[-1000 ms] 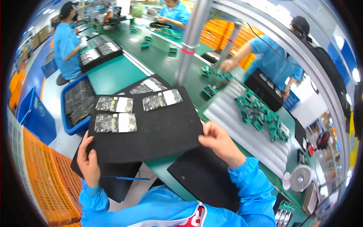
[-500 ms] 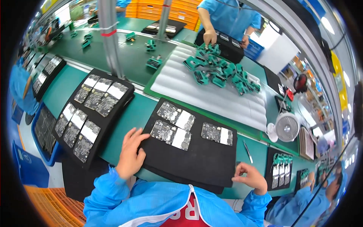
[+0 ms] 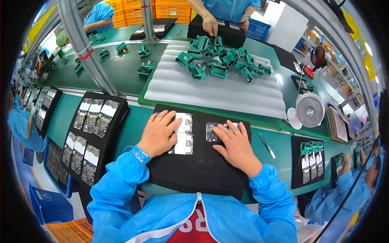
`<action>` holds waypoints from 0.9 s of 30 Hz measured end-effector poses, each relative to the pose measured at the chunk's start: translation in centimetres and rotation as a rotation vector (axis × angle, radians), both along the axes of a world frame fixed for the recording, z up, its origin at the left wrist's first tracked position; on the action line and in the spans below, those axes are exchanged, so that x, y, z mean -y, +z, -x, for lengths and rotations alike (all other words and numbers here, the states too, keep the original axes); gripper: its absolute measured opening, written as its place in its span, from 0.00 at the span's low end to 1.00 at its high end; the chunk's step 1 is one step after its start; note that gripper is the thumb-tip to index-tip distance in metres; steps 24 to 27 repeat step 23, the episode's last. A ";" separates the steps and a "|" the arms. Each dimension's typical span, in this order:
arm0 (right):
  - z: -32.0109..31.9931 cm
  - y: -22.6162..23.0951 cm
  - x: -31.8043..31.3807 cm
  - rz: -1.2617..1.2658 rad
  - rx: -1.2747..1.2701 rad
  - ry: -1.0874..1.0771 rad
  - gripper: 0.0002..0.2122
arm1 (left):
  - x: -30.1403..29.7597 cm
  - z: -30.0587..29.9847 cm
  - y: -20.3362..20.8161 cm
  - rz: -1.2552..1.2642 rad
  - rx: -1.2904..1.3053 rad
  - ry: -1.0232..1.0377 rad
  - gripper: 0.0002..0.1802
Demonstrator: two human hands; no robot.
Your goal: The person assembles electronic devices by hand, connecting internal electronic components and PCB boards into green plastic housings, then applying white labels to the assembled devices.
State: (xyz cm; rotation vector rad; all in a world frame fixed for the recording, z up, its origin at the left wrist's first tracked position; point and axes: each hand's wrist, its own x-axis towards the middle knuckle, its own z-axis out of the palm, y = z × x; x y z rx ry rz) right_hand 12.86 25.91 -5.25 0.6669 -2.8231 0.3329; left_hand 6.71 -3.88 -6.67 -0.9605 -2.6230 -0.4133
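Note:
A black foam pad (image 3: 190, 174) lies on the green bench in front of me, bearing three circuit boards. Over the left ends of an upper board (image 3: 185, 122) and a lower board (image 3: 183, 146) rests my left hand (image 3: 159, 134), its fingers apart. Their white blocks show beside it. My right hand (image 3: 236, 148), fingers spread, reaches across the single board (image 3: 210, 132) at the pad's right and hides much of it. Neither hand visibly grips anything; the fingertips' contact with the boards is partly hidden.
Left stands a black foam stack (image 3: 107, 139) with several boards. Green fixtures (image 3: 219, 71) heap on white padding (image 3: 174, 87), beside a co-worker's hand (image 3: 210, 25). Tweezers (image 3: 267, 146) lie right of my pad, a fan (image 3: 309, 110) beyond. A metal post (image 3: 83, 48) rises at left.
Both my hands have moved from the pad's side edges inward and up onto the boards. The view has shifted slightly. The co-worker's hand stays near the green fixtures.

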 end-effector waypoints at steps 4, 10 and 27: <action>-3.0 0.5 -0.7 0.083 0.125 0.064 0.24 | 0.5 -2.8 1.3 0.081 -0.043 0.228 0.27; -7.6 0.2 -1.5 0.266 0.312 0.237 0.19 | -0.8 -7.9 4.0 0.029 0.129 0.175 0.28; -4.3 -2.0 -12.8 0.049 0.002 -0.632 0.19 | -6.4 -8.7 4.1 -0.254 0.256 -0.291 0.26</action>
